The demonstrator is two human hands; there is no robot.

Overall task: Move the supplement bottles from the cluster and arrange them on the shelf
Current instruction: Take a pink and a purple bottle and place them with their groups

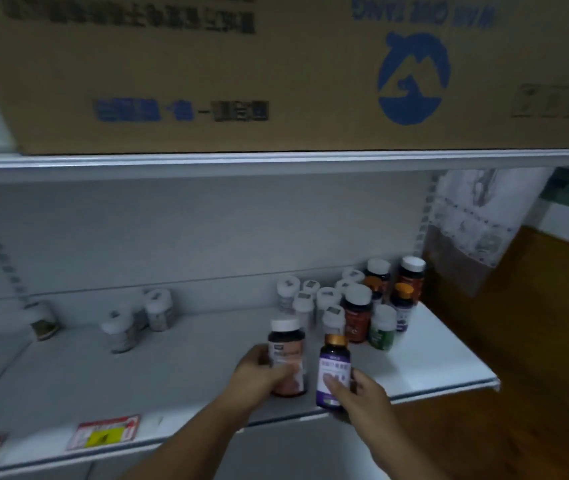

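The left hand [259, 370] grips a dark bottle with a white cap and pink label [287, 358], and the right hand [352, 389] grips a purple bottle with a gold cap [333, 372] near the front edge of the white shelf [172, 358]. The purple bottle sits at or just over the lip, so a loose hold could drop it to the floor. The cluster [356, 303] stands tightly packed at the right end, and a careless reach there may topple neighbours. A few white-capped bottles [137, 320] stand well apart to the left. The bottles are all capped; the blur hides what they hold, probably pills. A cardboard box [241, 71] sits closed on the shelf above.
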